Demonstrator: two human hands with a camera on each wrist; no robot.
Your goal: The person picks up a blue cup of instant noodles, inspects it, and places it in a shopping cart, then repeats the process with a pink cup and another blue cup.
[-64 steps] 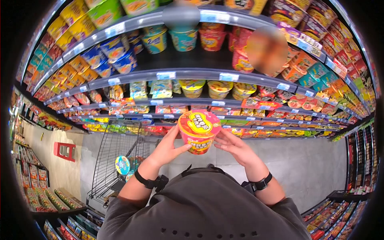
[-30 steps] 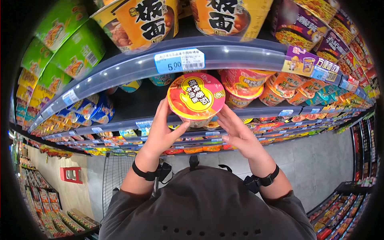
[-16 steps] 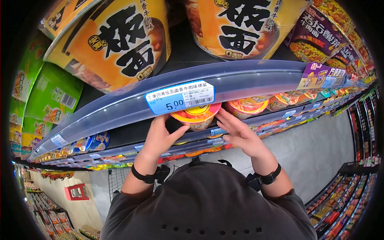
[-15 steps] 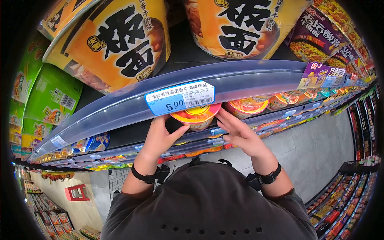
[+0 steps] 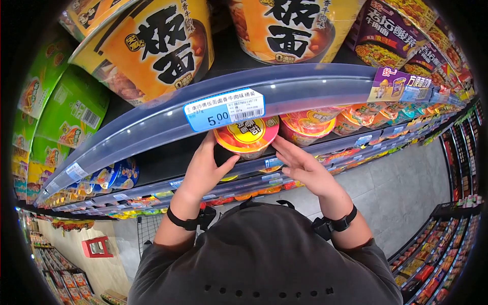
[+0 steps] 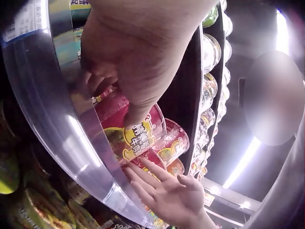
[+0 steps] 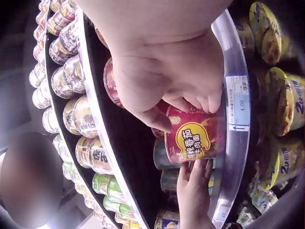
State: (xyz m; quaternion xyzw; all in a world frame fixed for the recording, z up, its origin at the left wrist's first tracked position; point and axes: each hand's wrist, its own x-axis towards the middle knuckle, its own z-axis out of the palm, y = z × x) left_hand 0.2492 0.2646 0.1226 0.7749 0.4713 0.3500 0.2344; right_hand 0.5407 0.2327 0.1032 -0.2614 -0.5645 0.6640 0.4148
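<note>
A red and yellow instant noodle cup (image 5: 249,138) stands upright at the shelf below the large price tag (image 5: 223,109); the shelf edge hides the back of its lid. My left hand (image 5: 199,168) grips the cup's left side, thumb in front and fingers behind. Against its right side lie the fairly straight fingers of my right hand (image 5: 307,170). In the left wrist view the left thumb reaches over the cup (image 6: 138,138), and the right palm faces it. The right wrist view shows the cup's label (image 7: 193,138) between both hands.
Similar red cups (image 5: 307,127) stand just right of the held one. Large yellow noodle tubs (image 5: 152,51) fill the shelf above, whose curved edge (image 5: 315,84) overhangs the hands. A wire cart (image 5: 147,229) and a red stool (image 5: 96,246) are at lower left.
Both hands have carried the cup forward to the shelf, partly under the upper shelf edge. Since half a second ago, more of its lid shows and the view has tilted slightly.
</note>
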